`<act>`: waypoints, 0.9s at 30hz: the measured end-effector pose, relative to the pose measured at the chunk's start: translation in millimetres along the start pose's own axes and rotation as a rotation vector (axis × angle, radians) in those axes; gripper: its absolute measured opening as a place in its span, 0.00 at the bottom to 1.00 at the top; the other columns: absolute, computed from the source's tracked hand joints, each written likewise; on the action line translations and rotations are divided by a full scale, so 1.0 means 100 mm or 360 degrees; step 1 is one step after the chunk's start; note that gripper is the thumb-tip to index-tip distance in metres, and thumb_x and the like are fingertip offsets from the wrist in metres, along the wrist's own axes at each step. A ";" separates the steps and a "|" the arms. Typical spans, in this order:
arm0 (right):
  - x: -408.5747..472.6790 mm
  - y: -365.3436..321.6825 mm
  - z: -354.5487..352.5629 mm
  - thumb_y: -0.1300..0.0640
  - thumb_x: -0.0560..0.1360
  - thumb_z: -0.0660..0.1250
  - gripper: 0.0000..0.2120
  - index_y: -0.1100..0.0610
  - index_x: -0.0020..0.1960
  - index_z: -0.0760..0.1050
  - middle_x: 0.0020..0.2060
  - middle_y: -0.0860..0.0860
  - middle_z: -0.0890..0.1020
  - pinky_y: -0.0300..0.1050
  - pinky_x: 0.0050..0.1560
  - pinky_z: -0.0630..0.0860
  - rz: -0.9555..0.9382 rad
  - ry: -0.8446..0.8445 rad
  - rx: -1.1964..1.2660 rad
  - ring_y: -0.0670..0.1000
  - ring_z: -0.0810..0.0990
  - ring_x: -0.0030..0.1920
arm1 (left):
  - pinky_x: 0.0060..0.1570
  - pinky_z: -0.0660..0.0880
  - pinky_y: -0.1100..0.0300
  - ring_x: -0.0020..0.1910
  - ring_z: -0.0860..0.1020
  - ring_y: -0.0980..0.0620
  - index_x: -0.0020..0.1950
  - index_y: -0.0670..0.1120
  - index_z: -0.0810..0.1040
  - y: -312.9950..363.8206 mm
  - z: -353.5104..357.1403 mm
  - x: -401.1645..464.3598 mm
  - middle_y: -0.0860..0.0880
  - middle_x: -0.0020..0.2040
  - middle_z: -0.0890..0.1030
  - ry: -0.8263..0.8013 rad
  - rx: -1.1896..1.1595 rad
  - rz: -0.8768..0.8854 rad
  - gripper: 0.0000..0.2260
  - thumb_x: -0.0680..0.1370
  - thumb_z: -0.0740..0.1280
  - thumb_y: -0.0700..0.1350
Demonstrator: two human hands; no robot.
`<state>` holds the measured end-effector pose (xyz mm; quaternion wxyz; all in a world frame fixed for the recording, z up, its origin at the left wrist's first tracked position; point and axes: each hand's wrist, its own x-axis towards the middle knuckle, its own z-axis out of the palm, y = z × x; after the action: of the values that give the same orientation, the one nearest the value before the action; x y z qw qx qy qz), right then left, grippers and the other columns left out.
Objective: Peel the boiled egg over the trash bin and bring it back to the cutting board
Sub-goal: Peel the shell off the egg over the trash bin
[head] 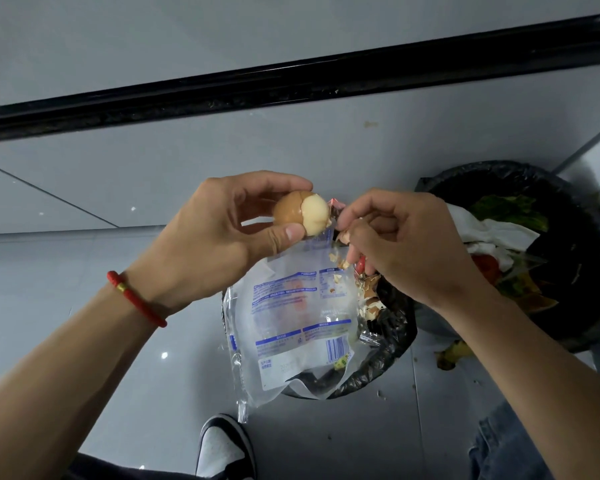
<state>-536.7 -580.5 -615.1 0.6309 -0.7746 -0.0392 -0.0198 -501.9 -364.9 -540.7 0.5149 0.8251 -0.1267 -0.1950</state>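
- The left hand (222,230) pinches the boiled egg (302,213) between thumb and fingertips at the centre of the frame. The egg's left half is brown shell and its right half is bare, cream-coloured white.
- The right hand (406,244), just right of the egg, has its fingers curled together at the shell's broken edge. It seems to be nipping a small flake, though the flake itself is too small to make out for sure.
- To do this step well, I would lift shell from the torn edge and peel towards the left, rolling the egg in the left fingertips so fresh shell comes round. The pinch should stay light, since the bared white looks soft and already dented.
- The egg hangs above the near trash bin (388,355), lower centre, which is lined with a black bag. A clear printed plastic wrapper (291,327) drapes over its opening, and eggshell bits (371,299) lie on the wrapper and at the bin's right edge. Flakes could slide off the wrapper onto the floor.
- A second bin (586,271) at the right of the frame holds leafy green scraps, white tissue and something red.
- A few scraps lie on the grey tiled floor (84,289) between the bins.
- The cutting board is not in view.
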 end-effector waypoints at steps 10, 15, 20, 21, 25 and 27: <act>-0.03 -0.08 0.07 0.44 0.79 0.66 0.16 0.57 0.51 0.83 0.36 0.46 0.86 0.42 0.34 0.81 -0.0057 0.0026 0.0029 0.50 0.87 0.35 | 0.54 0.84 0.47 0.50 0.87 0.49 0.59 0.49 0.81 0.03 0.05 -0.02 0.45 0.56 0.84 -0.0003 0.0102 -0.0053 0.16 0.72 0.78 0.42; -0.04 -0.05 0.07 0.51 0.81 0.67 0.13 0.60 0.52 0.85 0.33 0.53 0.86 0.51 0.29 0.83 -0.0089 0.0032 0.0077 0.52 0.86 0.33 | 0.54 0.84 0.45 0.50 0.87 0.48 0.57 0.50 0.81 0.03 0.06 -0.03 0.48 0.55 0.84 -0.0001 0.0160 -0.0054 0.16 0.71 0.79 0.42; -0.04 -0.03 0.11 0.59 0.79 0.67 0.10 0.62 0.48 0.86 0.30 0.55 0.85 0.42 0.27 0.81 -0.0195 0.0114 -0.0023 0.50 0.84 0.28 | 0.54 0.84 0.47 0.51 0.87 0.51 0.57 0.51 0.81 0.02 0.07 -0.02 0.50 0.55 0.85 -0.0009 0.0238 -0.0059 0.17 0.71 0.79 0.42; -0.05 -0.02 0.11 0.60 0.79 0.67 0.10 0.62 0.48 0.86 0.29 0.55 0.85 0.39 0.28 0.80 -0.0221 0.0118 -0.0069 0.48 0.84 0.27 | 0.53 0.84 0.48 0.51 0.87 0.52 0.57 0.51 0.80 0.02 0.08 -0.02 0.50 0.55 0.85 -0.0013 0.0264 -0.0060 0.17 0.71 0.79 0.42; -0.05 0.02 0.12 0.66 0.79 0.67 0.09 0.62 0.48 0.87 0.29 0.54 0.86 0.36 0.28 0.80 -0.0225 0.0114 -0.0090 0.41 0.83 0.26 | 0.53 0.84 0.50 0.52 0.86 0.53 0.57 0.51 0.80 0.00 0.09 -0.02 0.52 0.54 0.85 0.0000 0.0315 -0.0071 0.17 0.71 0.79 0.42; -0.04 0.03 0.13 0.67 0.79 0.68 0.08 0.61 0.48 0.86 0.29 0.53 0.86 0.37 0.28 0.80 -0.0209 0.0139 -0.0056 0.41 0.83 0.25 | 0.54 0.84 0.51 0.52 0.86 0.54 0.58 0.52 0.80 0.00 0.09 -0.02 0.53 0.54 0.85 0.0006 0.0325 -0.0054 0.17 0.72 0.79 0.43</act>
<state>-540.7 -568.2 -620.6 0.6156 -0.7798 -0.0620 -0.0957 -507.5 -371.6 -543.7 0.4250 0.8757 -0.1309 -0.1883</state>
